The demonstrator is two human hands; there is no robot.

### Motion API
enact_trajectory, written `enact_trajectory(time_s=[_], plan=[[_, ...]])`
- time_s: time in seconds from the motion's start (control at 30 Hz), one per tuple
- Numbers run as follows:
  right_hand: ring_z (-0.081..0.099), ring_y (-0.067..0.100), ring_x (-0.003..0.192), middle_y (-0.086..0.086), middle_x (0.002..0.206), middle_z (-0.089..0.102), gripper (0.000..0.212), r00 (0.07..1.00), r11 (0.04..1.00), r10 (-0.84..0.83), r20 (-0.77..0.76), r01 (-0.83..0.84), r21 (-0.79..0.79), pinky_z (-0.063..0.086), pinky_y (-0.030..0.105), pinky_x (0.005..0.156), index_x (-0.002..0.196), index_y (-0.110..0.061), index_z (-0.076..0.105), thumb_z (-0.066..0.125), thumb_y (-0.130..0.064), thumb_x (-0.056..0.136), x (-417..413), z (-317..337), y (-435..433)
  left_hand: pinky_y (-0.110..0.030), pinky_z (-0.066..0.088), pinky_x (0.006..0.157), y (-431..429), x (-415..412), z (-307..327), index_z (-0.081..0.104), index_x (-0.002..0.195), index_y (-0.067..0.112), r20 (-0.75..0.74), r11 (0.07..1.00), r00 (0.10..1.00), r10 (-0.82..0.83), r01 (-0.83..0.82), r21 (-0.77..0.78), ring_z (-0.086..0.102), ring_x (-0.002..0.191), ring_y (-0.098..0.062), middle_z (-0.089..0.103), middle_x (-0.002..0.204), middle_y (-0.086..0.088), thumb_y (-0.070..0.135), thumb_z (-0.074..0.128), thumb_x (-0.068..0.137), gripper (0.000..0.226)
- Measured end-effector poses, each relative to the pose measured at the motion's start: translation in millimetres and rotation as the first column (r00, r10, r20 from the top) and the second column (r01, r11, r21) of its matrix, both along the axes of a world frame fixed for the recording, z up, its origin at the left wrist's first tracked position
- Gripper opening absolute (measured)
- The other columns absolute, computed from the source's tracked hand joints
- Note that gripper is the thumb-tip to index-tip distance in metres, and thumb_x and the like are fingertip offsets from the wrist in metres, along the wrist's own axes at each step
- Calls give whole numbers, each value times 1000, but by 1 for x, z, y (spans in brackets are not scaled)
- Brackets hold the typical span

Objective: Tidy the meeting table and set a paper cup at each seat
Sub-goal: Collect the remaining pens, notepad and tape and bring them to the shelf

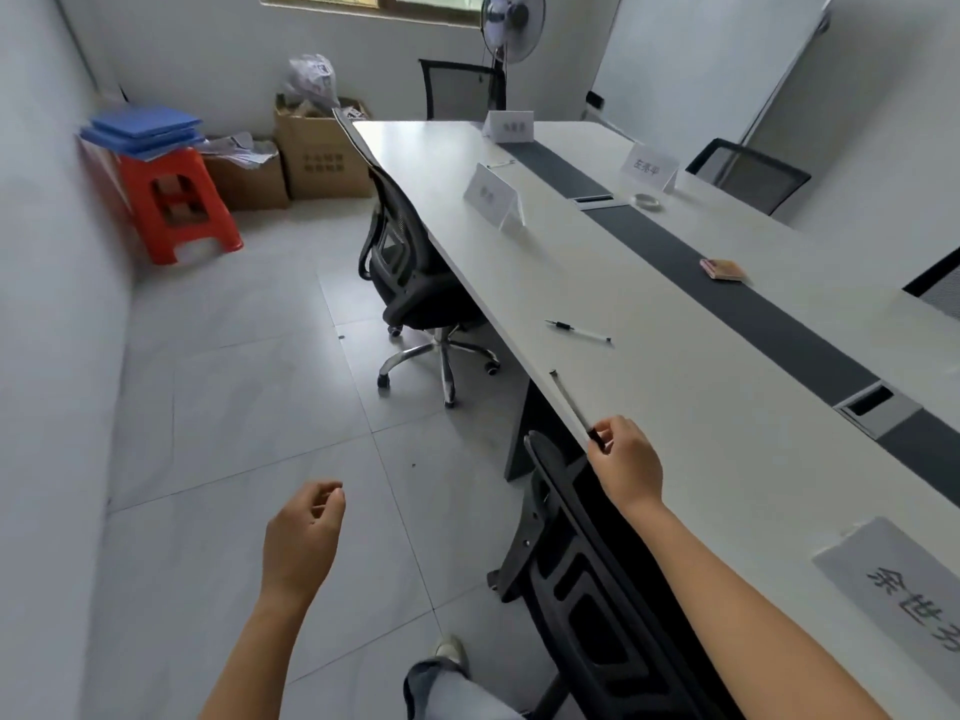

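Note:
My right hand (626,462) pinches the dark end of a pen (569,402) that lies along the near edge of the long white meeting table (675,407). My left hand (304,537) hangs over the floor to the left, fingers loosely curled, holding nothing. A second pen (577,332) lies loose on the table further along. Name cards stand at the seats: one near me (898,589), one midway (491,195), two farther off (510,126) (649,167). No paper cup is in view.
A roll of tape (647,201) and a small reddish-tan pack (723,270) lie by the table's dark centre strip (737,304). Black office chairs (410,262) (587,574) stand along the table's left side. A red stool (174,205), cardboard boxes (322,158) and a fan (511,23) are at the back.

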State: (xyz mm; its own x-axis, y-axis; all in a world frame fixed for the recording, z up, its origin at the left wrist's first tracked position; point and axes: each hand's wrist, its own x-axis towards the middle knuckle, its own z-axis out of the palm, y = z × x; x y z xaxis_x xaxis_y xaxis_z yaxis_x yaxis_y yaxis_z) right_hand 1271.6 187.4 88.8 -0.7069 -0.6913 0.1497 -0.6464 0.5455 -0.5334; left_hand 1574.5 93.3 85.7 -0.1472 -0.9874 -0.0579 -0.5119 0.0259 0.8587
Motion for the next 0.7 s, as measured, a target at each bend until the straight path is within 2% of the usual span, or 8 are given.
enact_trajectory(time_s=[0.2, 0.37, 0.43, 0.57, 0.63, 0.7], plan=[[55, 29, 90, 13, 95, 61, 13, 1000, 1000, 11, 11, -12, 24, 38, 31, 62, 94, -2, 58, 56, -6, 81, -13, -22, -67, -28, 37, 75, -60, -7, -7, 65, 103, 0, 45, 1000, 999, 30, -31, 7, 54, 85, -20, 65, 93, -12, 9, 51, 90, 21], [54, 29, 88, 12, 91, 60, 12, 995, 1000, -26, 91, 24, 18, 42, 34, 63, 93, -2, 56, 56, -5, 81, -47, -41, -138, -28, 37, 72, -131, -43, -9, 65, 91, 7, 81, 1000, 997, 2, -3, 4, 58, 86, -24, 61, 83, -6, 8, 51, 90, 14], [56, 30, 86, 8, 86, 57, 12, 980, 995, -103, 171, 103, 9, 39, 32, 62, 93, -3, 56, 57, -6, 81, -66, -47, -163, -28, 37, 71, -162, -62, -9, 63, 89, 10, 114, 1000, 993, -25, 24, 9, 59, 87, -26, 62, 83, -6, 8, 51, 89, 12], [55, 30, 79, 13, 89, 60, 11, 902, 954, -277, 332, 299, -16, 38, 30, 64, 89, -3, 53, 58, -6, 79, -102, -58, -196, -28, 37, 69, -217, -100, -11, 64, 92, 8, 153, 998, 986, -67, 67, 11, 58, 84, -24, 62, 83, -5, 8, 52, 89, 13], [56, 31, 79, 10, 83, 58, 10, 850, 924, -339, 403, 380, -27, 37, 30, 65, 83, -7, 49, 58, -5, 79, -117, -61, -208, -29, 37, 70, -237, -121, -16, 63, 91, 11, 168, 994, 980, -105, 102, 26, 58, 85, -25, 61, 83, -5, 9, 51, 89, 12], [55, 31, 78, 4, 74, 54, 11, 802, 898, -384, 457, 440, -16, 37, 30, 66, 84, -8, 48, 58, -5, 79, -126, -61, -216, -28, 37, 70, -248, -140, -25, 65, 94, 6, 193, 989, 971, -141, 132, 60, 57, 82, -23, 62, 83, -6, 8, 51, 89, 15]])
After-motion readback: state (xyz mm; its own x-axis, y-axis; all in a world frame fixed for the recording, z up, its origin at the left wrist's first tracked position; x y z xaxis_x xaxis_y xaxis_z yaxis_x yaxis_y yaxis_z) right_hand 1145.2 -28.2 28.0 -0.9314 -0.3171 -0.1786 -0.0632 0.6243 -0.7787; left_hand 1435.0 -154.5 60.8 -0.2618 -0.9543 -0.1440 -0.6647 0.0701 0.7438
